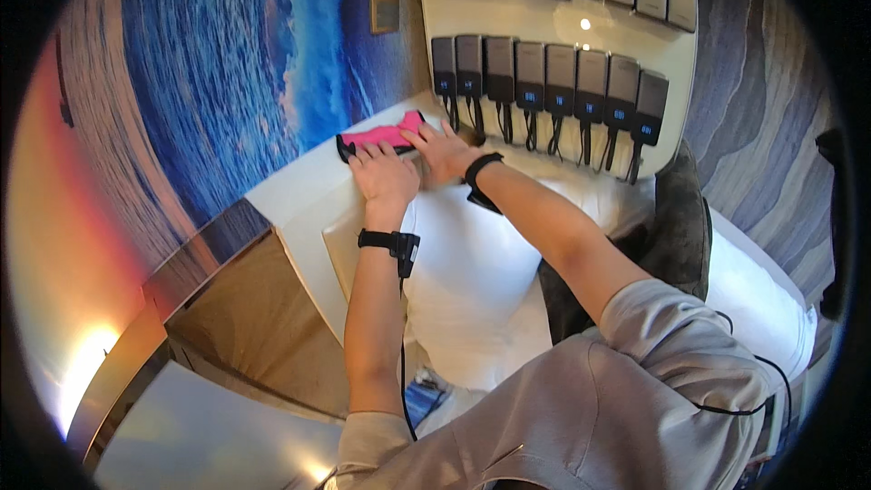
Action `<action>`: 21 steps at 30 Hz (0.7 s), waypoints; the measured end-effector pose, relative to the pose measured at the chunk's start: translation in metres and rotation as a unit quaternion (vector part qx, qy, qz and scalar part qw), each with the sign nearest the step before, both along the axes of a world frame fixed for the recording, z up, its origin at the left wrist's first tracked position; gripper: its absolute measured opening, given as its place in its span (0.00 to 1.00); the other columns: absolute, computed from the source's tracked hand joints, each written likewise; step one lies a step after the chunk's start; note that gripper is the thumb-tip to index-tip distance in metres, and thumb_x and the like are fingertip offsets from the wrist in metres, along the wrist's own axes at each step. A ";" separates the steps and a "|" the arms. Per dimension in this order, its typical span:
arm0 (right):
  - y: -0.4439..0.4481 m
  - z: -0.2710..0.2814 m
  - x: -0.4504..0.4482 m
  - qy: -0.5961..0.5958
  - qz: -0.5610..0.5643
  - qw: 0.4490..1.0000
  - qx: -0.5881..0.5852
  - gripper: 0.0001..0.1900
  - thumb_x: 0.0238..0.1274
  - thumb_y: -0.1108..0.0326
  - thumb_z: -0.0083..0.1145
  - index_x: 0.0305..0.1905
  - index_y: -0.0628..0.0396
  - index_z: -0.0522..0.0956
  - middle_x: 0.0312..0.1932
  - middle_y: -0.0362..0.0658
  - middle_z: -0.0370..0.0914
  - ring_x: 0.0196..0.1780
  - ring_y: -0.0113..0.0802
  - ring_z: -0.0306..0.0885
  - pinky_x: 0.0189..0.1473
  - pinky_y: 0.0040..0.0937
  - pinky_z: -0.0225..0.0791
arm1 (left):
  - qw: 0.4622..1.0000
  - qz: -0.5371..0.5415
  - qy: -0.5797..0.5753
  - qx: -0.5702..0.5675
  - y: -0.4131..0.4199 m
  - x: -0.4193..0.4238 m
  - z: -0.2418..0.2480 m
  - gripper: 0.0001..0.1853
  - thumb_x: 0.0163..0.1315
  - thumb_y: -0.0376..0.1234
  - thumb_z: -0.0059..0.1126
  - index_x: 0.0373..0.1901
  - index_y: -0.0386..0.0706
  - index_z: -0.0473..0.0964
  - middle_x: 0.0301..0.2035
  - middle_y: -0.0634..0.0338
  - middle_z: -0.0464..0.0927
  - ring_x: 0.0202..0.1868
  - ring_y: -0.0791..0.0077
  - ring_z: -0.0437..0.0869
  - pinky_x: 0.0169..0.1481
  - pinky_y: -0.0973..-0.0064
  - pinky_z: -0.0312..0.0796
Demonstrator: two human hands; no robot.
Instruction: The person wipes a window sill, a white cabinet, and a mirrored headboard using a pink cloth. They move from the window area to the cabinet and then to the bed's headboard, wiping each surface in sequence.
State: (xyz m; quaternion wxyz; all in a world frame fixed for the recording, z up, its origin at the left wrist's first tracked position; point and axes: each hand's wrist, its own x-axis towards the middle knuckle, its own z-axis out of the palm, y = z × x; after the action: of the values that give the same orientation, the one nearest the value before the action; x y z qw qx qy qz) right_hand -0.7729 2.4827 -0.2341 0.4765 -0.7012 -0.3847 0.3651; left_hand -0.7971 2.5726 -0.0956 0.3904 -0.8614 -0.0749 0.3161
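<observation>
A pink cloth item with black edging (pixel 374 136) lies on a white ledge (pixel 299 184) beside the wall; its exact kind I cannot tell. My left hand (pixel 384 173) rests on its lower edge with the fingertips on the fabric. Just to the right, my right hand (pixel 442 151) touches its right end with spread fingers. Whether either hand grips the cloth is not clear, as the fingers cover part of it. Each wrist wears a black strap, the left one bearing a small black device (pixel 406 253) with a cable.
Beyond my right hand stands a pale board (pixel 503 10) with two rows of power banks (pixel 559 78), cables plugged into them. White bedding (pixel 476 272) and a dark cushion (pixel 680 231) lie before me. A wall with an ocean picture (pixel 204 68) rises at the left.
</observation>
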 end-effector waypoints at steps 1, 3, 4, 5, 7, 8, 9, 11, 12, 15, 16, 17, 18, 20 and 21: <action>0.007 -0.007 -0.005 -0.011 0.012 1.000 -0.012 0.55 0.55 0.45 0.69 0.83 0.51 0.51 0.80 0.58 0.54 0.86 0.53 0.45 0.83 0.63 0.35 | 1.000 -0.017 0.000 -0.006 0.003 0.003 -0.001 0.31 0.69 0.49 0.50 0.65 0.37 0.75 0.63 0.40 0.78 0.69 0.45 0.74 0.73 0.50 0.59; 0.021 -0.014 -0.005 -0.013 -0.044 0.999 -0.014 0.52 0.57 0.50 0.71 0.83 0.47 0.53 0.79 0.56 0.58 0.85 0.54 0.51 0.81 0.65 0.43 | 0.996 -0.091 -0.009 -0.005 0.013 0.008 -0.004 0.26 0.67 0.43 0.53 0.62 0.39 0.77 0.57 0.46 0.81 0.63 0.52 0.78 0.67 0.57 0.64; 0.024 -0.013 0.000 -0.009 -0.056 0.998 -0.006 0.51 0.58 0.51 0.71 0.83 0.46 0.54 0.78 0.56 0.60 0.84 0.53 0.54 0.81 0.65 0.45 | 0.991 -0.130 -0.020 -0.011 0.021 0.008 -0.003 0.24 0.66 0.41 0.55 0.60 0.40 0.78 0.55 0.48 0.82 0.61 0.55 0.79 0.65 0.58 0.65; 0.025 -0.009 0.001 -0.004 -0.066 0.998 0.002 0.50 0.59 0.52 0.70 0.83 0.44 0.55 0.78 0.56 0.62 0.82 0.53 0.57 0.80 0.65 0.48 | 0.985 -0.166 -0.031 -0.017 0.025 0.003 0.002 0.22 0.65 0.39 0.56 0.58 0.40 0.79 0.52 0.50 0.83 0.58 0.57 0.80 0.62 0.60 0.67; 0.009 0.003 0.001 -0.059 -0.087 0.994 0.033 0.32 0.66 0.61 0.60 0.75 0.43 0.67 0.64 0.52 0.76 0.67 0.48 0.75 0.70 0.58 0.62 | 0.975 -0.169 -0.103 -0.097 0.016 -0.005 0.014 0.12 0.56 0.28 0.59 0.42 0.44 0.82 0.38 0.57 0.82 0.47 0.61 0.80 0.51 0.63 0.67; 0.001 0.012 0.003 -0.084 -0.078 0.992 0.044 0.26 0.67 0.64 0.57 0.70 0.43 0.72 0.57 0.49 0.81 0.59 0.46 0.81 0.66 0.54 0.65 | 0.975 -0.149 -0.110 -0.122 0.010 -0.012 0.027 0.13 0.56 0.27 0.59 0.43 0.43 0.83 0.38 0.57 0.83 0.47 0.61 0.80 0.51 0.63 0.67; -0.011 0.024 0.003 -0.112 -0.069 0.990 0.050 0.22 0.68 0.66 0.53 0.65 0.43 0.77 0.50 0.46 0.86 0.51 0.44 0.86 0.62 0.51 0.68 | 0.972 -0.129 -0.121 -0.152 -0.006 -0.018 0.047 0.14 0.55 0.26 0.58 0.43 0.43 0.83 0.38 0.57 0.83 0.46 0.61 0.80 0.51 0.63 0.68; -0.034 0.031 -0.021 -0.208 -0.056 0.969 0.122 0.17 0.67 0.68 0.54 0.59 0.45 0.78 0.42 0.46 0.87 0.44 0.44 0.86 0.53 0.46 0.68 | 0.954 -0.109 -0.185 -0.209 -0.050 -0.030 0.088 0.17 0.54 0.23 0.58 0.45 0.43 0.84 0.39 0.57 0.84 0.47 0.61 0.81 0.52 0.61 0.68; -0.070 0.056 -0.029 -0.214 -0.002 0.968 0.131 0.19 0.65 0.69 0.53 0.61 0.47 0.78 0.40 0.46 0.86 0.43 0.44 0.86 0.52 0.45 0.68 | 0.959 -0.052 -0.197 -0.198 -0.073 -0.057 0.105 0.19 0.54 0.23 0.58 0.47 0.44 0.84 0.39 0.56 0.85 0.49 0.60 0.82 0.53 0.60 0.68; -0.180 0.095 -0.046 -0.249 0.117 0.955 0.111 0.21 0.63 0.70 0.54 0.62 0.49 0.79 0.35 0.45 0.85 0.41 0.44 0.85 0.50 0.44 0.68 | 0.958 0.082 -0.219 -0.168 -0.151 -0.137 0.130 0.20 0.52 0.22 0.60 0.48 0.44 0.84 0.39 0.54 0.86 0.49 0.55 0.84 0.55 0.56 0.67; -0.211 0.098 -0.048 -0.231 0.167 0.955 0.088 0.19 0.63 0.69 0.54 0.59 0.49 0.80 0.33 0.44 0.85 0.41 0.44 0.85 0.49 0.44 0.68 | 0.948 0.154 -0.204 -0.188 -0.175 -0.162 0.132 0.18 0.53 0.23 0.61 0.47 0.44 0.84 0.38 0.53 0.86 0.48 0.54 0.84 0.55 0.55 0.67; -0.243 0.099 -0.049 -0.210 0.218 0.951 0.066 0.17 0.63 0.69 0.55 0.56 0.50 0.81 0.32 0.44 0.85 0.40 0.44 0.85 0.49 0.44 0.68 | 0.933 0.229 -0.187 -0.206 -0.200 -0.186 0.134 0.17 0.53 0.24 0.62 0.45 0.44 0.84 0.38 0.52 0.86 0.47 0.52 0.85 0.56 0.54 0.67; -0.269 0.100 -0.045 -0.179 0.255 0.949 0.041 0.11 0.63 0.66 0.56 0.48 0.48 0.84 0.30 0.43 0.85 0.39 0.44 0.85 0.51 0.43 0.68 | 0.915 0.269 -0.191 -0.232 -0.225 -0.203 0.134 0.15 0.54 0.25 0.64 0.44 0.44 0.84 0.38 0.52 0.86 0.46 0.52 0.85 0.56 0.53 0.68; -0.316 0.109 -0.032 -0.095 0.253 0.962 0.027 0.07 0.61 0.64 0.60 0.41 0.46 0.87 0.31 0.45 0.86 0.40 0.49 0.85 0.48 0.46 0.72 | 0.880 0.335 -0.191 -0.277 -0.263 -0.213 0.132 0.12 0.55 0.26 0.66 0.42 0.45 0.84 0.37 0.51 0.86 0.46 0.51 0.85 0.56 0.53 0.68; -0.336 0.115 -0.025 -0.071 0.233 0.969 0.031 0.07 0.60 0.63 0.62 0.41 0.46 0.87 0.32 0.46 0.86 0.40 0.50 0.85 0.47 0.47 0.73 | 0.864 0.361 -0.195 -0.294 -0.281 -0.216 0.135 0.12 0.55 0.27 0.67 0.42 0.44 0.84 0.37 0.51 0.86 0.46 0.51 0.85 0.55 0.53 0.68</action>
State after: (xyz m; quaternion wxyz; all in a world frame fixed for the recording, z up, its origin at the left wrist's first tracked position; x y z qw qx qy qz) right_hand -0.7978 2.1463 -0.1189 0.3709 -0.6012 -0.5818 0.4031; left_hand -1.0133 2.2911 0.0398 -0.0443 -0.8932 -0.3586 0.2677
